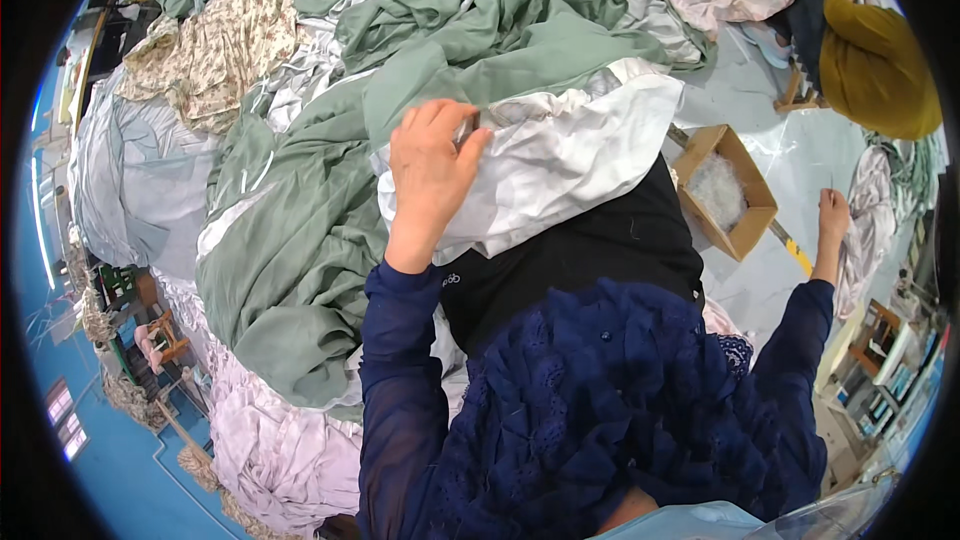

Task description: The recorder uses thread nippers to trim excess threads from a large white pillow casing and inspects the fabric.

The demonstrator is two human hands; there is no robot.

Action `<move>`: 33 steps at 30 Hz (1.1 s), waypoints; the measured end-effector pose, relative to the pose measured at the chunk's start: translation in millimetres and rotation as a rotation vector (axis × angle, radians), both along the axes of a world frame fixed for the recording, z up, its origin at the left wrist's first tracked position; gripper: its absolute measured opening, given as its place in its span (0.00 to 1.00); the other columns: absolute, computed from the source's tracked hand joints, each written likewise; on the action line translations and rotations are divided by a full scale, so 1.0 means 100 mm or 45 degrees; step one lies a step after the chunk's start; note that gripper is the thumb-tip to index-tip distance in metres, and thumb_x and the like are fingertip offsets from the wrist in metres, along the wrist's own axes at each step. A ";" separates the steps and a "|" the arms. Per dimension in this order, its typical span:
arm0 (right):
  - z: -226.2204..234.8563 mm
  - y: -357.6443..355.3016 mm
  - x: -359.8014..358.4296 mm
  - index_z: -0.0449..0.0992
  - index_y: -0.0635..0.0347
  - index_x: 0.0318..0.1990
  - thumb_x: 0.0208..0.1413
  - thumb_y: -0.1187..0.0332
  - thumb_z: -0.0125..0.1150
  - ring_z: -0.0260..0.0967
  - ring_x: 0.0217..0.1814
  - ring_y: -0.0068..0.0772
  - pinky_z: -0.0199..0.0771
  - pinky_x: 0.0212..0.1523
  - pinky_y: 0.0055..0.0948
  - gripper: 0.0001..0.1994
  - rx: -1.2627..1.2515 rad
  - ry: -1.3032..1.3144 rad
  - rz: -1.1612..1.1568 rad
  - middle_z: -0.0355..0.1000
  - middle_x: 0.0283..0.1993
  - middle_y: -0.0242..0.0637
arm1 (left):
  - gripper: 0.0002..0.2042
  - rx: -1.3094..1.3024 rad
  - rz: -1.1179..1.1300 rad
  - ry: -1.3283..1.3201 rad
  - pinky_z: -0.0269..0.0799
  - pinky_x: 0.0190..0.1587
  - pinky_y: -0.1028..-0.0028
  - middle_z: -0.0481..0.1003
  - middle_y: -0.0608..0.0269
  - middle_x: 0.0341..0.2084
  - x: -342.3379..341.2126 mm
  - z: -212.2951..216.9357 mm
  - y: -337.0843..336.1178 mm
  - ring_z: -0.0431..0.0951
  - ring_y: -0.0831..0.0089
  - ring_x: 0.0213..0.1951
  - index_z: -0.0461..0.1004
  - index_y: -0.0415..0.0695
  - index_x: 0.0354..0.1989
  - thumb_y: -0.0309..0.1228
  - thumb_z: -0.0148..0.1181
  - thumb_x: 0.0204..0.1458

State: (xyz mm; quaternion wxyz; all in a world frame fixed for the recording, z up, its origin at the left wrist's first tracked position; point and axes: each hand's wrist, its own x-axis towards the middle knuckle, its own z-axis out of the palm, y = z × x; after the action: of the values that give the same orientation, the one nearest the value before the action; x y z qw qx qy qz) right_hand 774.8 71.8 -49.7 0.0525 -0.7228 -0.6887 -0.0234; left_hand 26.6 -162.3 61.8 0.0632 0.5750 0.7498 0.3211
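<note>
At the centre of the head view, the left hand (432, 172) rests on a bunched white cloth (560, 165), fingers curled closed over its upper left edge with the thumb pressed against them, pinching a fold; a small dark item may sit at the fingertips, but it is too small to identify. The cloth lies directly under and to the right of this hand, its long axis running left to right across the person's lap over a black garment (590, 250). The right hand (832, 208) is held well apart, out to the right beside an open cardboard box (742, 237) of pale fluffy scraps; its fingers appear closed, possibly on a thin thread, though this cannot be confirmed. The left hand is clearly the nearer. Sage-green fabric (300, 240), soft and creased, spreads beyond, with a floral print cloth (220, 50) at upper left.
</note>
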 end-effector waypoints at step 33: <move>0.72 -0.22 -4.97 0.70 0.61 0.33 0.51 0.79 0.64 0.63 0.30 0.28 0.64 0.32 0.27 0.08 -0.542 1.244 1.025 0.66 0.28 0.33 | 0.11 -0.391 -0.076 -0.741 0.55 0.24 0.76 0.63 0.73 0.16 -0.36 0.08 -0.05 0.59 0.83 0.22 0.74 0.36 0.28 0.28 0.71 0.47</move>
State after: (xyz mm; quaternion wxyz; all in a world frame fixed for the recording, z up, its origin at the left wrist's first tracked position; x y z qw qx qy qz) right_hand 277.7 49.9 21.9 0.2194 -0.3315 -0.7913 0.4645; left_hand -9.8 -167.2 69.3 0.3703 0.4645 0.7228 0.3530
